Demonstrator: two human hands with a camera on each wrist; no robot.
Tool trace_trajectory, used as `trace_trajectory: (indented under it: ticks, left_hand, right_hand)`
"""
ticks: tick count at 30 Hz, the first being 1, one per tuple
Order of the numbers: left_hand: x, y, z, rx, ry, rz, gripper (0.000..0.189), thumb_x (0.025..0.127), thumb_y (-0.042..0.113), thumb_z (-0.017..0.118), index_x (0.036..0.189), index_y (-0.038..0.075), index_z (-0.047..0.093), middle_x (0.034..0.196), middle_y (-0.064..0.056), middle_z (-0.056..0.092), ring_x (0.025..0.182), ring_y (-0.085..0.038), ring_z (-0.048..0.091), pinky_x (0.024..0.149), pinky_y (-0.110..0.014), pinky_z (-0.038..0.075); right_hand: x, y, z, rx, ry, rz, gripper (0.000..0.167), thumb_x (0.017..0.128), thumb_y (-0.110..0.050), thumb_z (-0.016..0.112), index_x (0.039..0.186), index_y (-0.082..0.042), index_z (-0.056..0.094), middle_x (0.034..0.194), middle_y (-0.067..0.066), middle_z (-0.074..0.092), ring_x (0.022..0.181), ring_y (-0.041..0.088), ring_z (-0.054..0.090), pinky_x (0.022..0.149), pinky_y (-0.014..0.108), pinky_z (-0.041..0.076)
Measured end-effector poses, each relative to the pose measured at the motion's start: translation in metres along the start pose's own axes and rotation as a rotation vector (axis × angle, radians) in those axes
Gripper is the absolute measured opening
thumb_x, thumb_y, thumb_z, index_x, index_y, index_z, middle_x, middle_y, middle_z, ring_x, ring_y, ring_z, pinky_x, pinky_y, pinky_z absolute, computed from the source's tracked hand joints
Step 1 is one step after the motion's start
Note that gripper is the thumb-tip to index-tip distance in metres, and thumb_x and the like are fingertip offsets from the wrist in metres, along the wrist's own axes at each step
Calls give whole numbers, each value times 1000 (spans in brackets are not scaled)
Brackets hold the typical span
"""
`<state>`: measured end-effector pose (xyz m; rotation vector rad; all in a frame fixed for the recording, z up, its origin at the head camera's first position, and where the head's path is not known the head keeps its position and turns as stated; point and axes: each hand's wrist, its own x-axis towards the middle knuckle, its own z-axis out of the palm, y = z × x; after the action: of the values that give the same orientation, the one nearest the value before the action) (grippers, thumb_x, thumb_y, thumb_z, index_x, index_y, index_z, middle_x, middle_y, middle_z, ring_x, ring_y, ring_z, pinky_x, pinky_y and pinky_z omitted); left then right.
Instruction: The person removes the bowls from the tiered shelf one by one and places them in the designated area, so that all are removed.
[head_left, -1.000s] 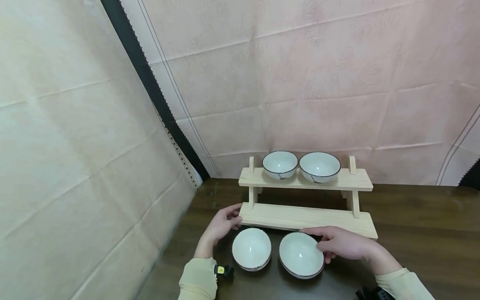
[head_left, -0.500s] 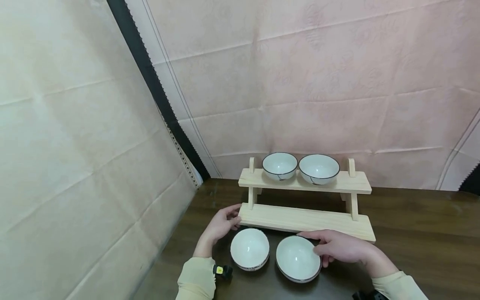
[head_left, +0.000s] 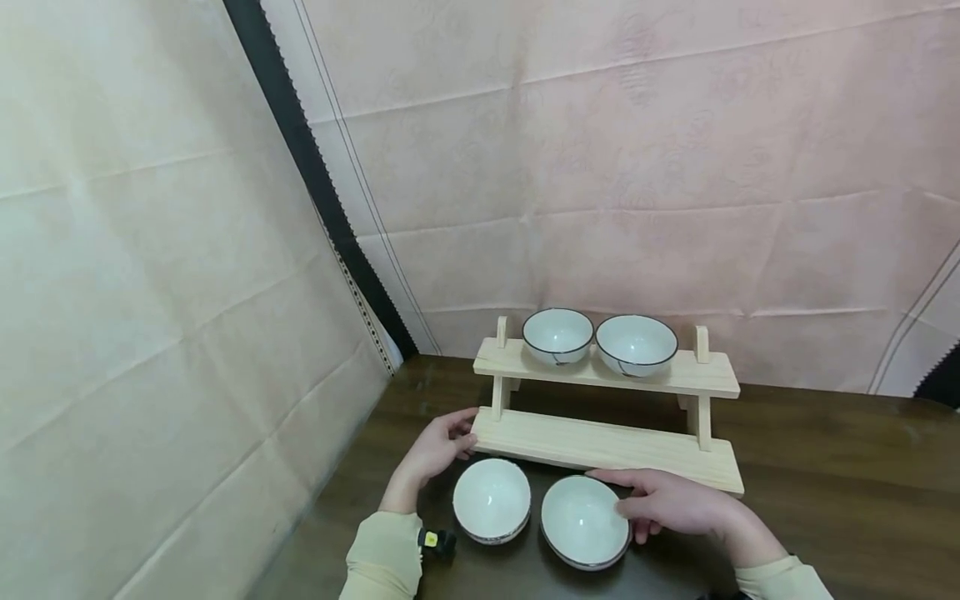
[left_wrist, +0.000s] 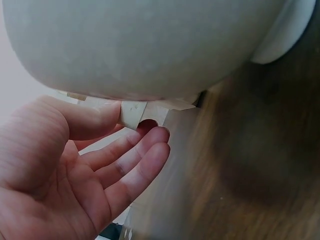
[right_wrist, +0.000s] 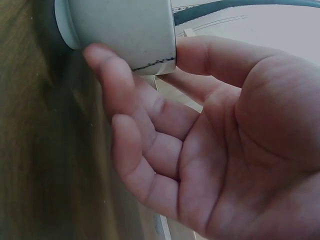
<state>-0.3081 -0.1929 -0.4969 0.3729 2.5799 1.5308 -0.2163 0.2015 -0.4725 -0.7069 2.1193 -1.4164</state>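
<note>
Right front bowl [head_left: 581, 525]: I am holding it at its right side with my right hand [head_left: 678, 504], thumb resting at the rim, index finger reaching along the far side, the other fingers curling below. It is sitting mouth up just in front of the wooden rack [head_left: 592, 442]; I cannot tell whether its foot is touching the table [head_left: 840, 450]. In the right wrist view a dark dotted line is running along its outer wall near the rim.

My left hand [head_left: 433, 450] is pinching the left end of the rack's lower shelf, thumb in front, the fingers partly hidden in the head view.

Left front bowl [head_left: 491, 500]: it is standing mouth up beside the held bowl, a narrow gap separating the two.

On the rack's upper shelf, the upper left bowl [head_left: 558, 336] and upper right bowl [head_left: 636, 344] are standing side by side, mouths up, dark rims showing; I cannot tell whether they are touching.

Behind the table a pinkish cloth [head_left: 637, 167] is hanging; a pale cloth [head_left: 150, 292] is covering the left side, a dark strip [head_left: 322, 192] running between them.
</note>
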Motion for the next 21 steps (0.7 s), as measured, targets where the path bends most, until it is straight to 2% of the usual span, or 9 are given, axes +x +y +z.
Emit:
trace_trajectory:
  ticks: [6, 12, 21]
  left_hand:
    - [4, -2, -2, 14, -1, 7, 49, 105, 6, 67, 153, 3, 56, 112, -13, 66, 89, -23, 69, 80, -38, 65]
    - [1, -8, 1, 6, 2, 0, 48, 105, 6, 68, 152, 4, 58, 111, -11, 66, 89, -23, 69, 80, -39, 65]
    - [0, -4, 0, -2, 6, 3, 49, 104, 7, 69, 152, 4, 58, 111, -11, 67, 89, -24, 70, 81, -41, 65]
  right_hand:
    - [3, 4, 1, 4, 8, 5, 55, 106, -12, 62, 159, -4, 50, 82, 13, 68, 69, 32, 71, 61, 29, 52]
    - [4, 10, 2, -6, -3, -1, 54, 106, -12, 62, 159, -4, 50, 83, 12, 68, 69, 31, 70, 60, 29, 52]
    - [1, 6, -2, -39, -16, -20, 54, 107, -13, 61, 158, -4, 50, 84, 10, 68, 70, 29, 71, 60, 28, 51]
